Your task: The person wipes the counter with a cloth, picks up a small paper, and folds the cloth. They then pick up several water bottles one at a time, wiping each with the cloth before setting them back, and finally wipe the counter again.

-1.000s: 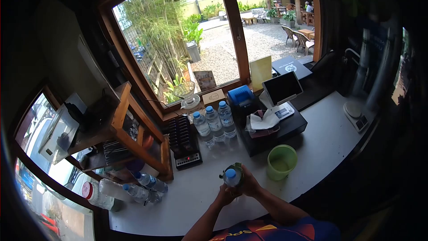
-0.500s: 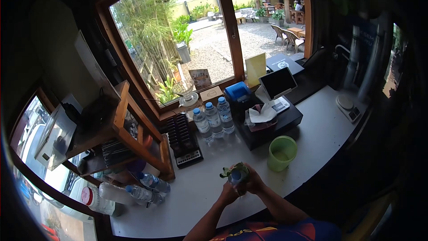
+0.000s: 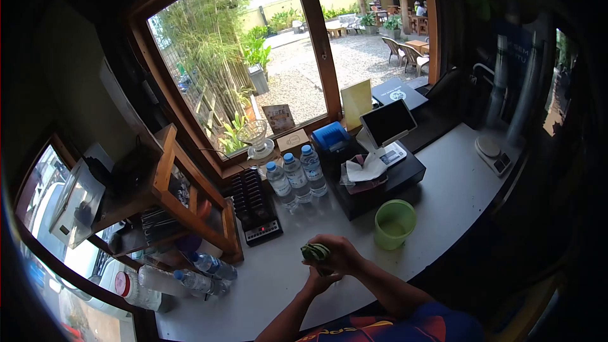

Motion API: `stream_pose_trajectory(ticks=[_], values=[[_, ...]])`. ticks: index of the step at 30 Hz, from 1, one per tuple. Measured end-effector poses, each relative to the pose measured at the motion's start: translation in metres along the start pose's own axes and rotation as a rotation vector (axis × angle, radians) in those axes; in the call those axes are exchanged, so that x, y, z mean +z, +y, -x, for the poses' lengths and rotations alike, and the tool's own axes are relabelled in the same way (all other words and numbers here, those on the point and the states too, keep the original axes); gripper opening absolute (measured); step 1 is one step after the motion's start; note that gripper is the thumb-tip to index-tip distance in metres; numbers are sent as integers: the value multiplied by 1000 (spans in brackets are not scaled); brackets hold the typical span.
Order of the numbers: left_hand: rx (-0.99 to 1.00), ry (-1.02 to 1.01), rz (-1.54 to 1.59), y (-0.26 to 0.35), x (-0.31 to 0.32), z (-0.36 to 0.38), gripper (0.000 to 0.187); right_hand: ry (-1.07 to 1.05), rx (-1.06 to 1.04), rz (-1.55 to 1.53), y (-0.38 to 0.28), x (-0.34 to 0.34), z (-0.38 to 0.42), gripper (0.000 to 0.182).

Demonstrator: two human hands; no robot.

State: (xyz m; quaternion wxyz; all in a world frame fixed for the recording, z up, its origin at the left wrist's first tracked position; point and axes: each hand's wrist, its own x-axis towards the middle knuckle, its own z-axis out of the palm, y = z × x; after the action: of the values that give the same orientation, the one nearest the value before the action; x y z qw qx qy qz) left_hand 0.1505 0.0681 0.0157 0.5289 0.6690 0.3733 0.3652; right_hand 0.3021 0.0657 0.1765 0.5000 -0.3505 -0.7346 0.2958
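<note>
My two hands meet over the grey counter (image 3: 443, 196), near its front edge. My right hand (image 3: 342, 254) is closed on a green cloth (image 3: 313, 252) and presses it down over the top of a small water bottle. My left hand (image 3: 315, 278) grips that bottle from below. The cloth and both hands hide the bottle and its blue cap almost entirely.
A green cup (image 3: 394, 223) stands just right of my hands. Behind are three upright water bottles (image 3: 296, 177), a black box with tissue and a tablet (image 3: 386, 123), and a black device (image 3: 256, 206). At left are a wooden shelf (image 3: 183, 202) and bottles lying flat (image 3: 202, 272). A scale (image 3: 497, 152) sits at far right.
The bottle's blue cap was visible a second ago; my right hand has since brought the green cloth over it and covered it. The view has shifted slightly.
</note>
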Motion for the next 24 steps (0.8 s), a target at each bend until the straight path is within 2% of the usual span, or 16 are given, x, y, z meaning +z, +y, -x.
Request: stream_pose_trajectory(ticks=[1, 3, 7, 8, 10, 11, 12, 15, 16, 19, 20, 22, 24], values=[[-66, -12, 33, -2, 0, 0, 43, 24, 30, -112, 3, 0, 0, 43], [-5, 49, -119, -3, 2, -1, 38, 67, 86, -329, 18, 1, 6, 41], [67, 83, -202, -14, 2, 4, 35, 11, 243, -654, 69, 18, 52, 75], [52, 88, -190, -20, 3, 6, 35, -64, 255, -528, 95, 23, 68, 86], [-65, 110, -121, -25, 5, 3, 34, -55, 332, -570, 99, 23, 77, 86], [-29, 114, -190, -28, 5, 4, 34, -50, 371, -588, 102, 21, 80, 86], [6, 120, -259, -13, 6, 3, 34, -89, 342, -464, 93, 12, 71, 84], [38, 15, -420, -1, 0, 1, 34, -95, 231, -473, 54, -5, 40, 72], [105, 38, -339, -5, 2, -1, 33, -44, 44, -452, 43, -6, 22, 54], [-67, -132, -234, 20, 1, -6, 32, -271, -80, -215, 12, -24, -6, 40], [-118, -174, -190, 22, 1, -5, 32, -283, -57, -207, 5, -22, -12, 34], [-81, -114, -231, 23, 3, -2, 32, -257, 18, -284, 15, -20, -14, 36], [-172, -91, -178, 22, 6, -1, 31, -224, 41, -321, 26, -22, -13, 39]])
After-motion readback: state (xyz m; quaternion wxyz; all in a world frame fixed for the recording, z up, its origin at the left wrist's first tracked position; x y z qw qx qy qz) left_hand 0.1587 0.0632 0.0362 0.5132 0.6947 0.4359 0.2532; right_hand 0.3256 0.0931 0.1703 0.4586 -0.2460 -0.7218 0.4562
